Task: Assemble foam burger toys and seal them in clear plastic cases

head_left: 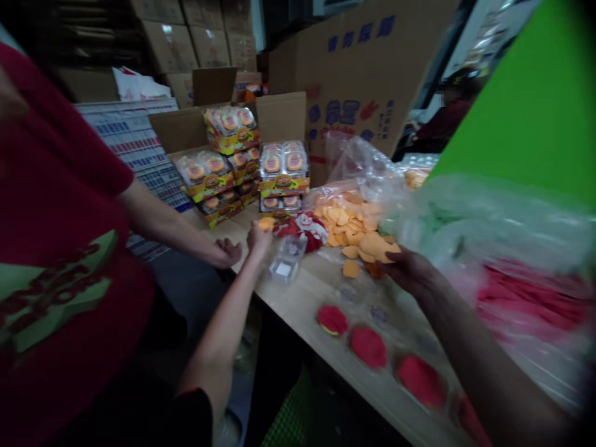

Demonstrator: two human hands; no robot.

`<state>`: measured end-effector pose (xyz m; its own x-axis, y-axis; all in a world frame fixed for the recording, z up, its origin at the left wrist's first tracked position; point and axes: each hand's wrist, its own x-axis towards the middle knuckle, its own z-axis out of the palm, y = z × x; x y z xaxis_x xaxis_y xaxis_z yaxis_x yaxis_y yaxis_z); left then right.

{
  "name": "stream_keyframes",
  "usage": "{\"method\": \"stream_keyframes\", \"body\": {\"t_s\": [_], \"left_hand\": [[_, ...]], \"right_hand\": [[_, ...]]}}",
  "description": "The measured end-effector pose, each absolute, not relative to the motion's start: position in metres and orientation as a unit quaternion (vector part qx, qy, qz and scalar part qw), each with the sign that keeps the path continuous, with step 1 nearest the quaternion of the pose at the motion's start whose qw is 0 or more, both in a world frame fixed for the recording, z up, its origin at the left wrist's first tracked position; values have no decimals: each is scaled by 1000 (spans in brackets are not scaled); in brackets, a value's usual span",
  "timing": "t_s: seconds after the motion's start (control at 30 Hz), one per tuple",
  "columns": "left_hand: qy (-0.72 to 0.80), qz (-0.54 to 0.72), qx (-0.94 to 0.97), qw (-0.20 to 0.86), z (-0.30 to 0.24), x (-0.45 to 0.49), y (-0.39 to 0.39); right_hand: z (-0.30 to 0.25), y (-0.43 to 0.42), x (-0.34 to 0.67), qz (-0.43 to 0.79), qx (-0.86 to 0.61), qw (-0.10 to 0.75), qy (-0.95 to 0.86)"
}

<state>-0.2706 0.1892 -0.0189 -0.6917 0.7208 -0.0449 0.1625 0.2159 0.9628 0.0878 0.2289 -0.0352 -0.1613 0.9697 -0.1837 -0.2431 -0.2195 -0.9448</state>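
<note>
My left hand [259, 238] reaches forward over the wooden table [307, 298], its fingers pinched on a small orange gummy piece [266, 223]. Just right of it stands an open clear plastic case [285, 264]. My right hand [406, 270] is at the edge of a pile of orange gummy pieces [354, 226] spilling from a clear bag; its fingers curl around something small that motion blur hides. Red round gummy pieces [367, 346] lie in a row in a clear tray along the table's near edge.
A person in a red shirt [56, 248] stands at the left, one hand [228, 251] resting on the table corner. Stacked packed burger-candy boxes [284, 177] and cardboard cartons [354, 81] fill the back. Clear bags of red pieces [531, 298] lie at the right.
</note>
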Motion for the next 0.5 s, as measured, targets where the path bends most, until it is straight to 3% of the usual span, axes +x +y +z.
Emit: {"method": "stream_keyframes", "body": {"t_s": [0.17, 0.3, 0.37, 0.5], "left_hand": [[771, 449, 390, 230, -36, -283, 179], [746, 453, 451, 185, -31, -243, 170], [663, 504, 518, 194, -22, -206, 165], [424, 573, 624, 322, -9, -133, 159]], "right_hand": [[-22, 212, 70, 644, -440, 507, -366], [-16, 205, 57, 632, -445, 506, -382], [-16, 202, 50, 625, -447, 502, -398], [-14, 193, 39, 617, -429, 499, -431]]}}
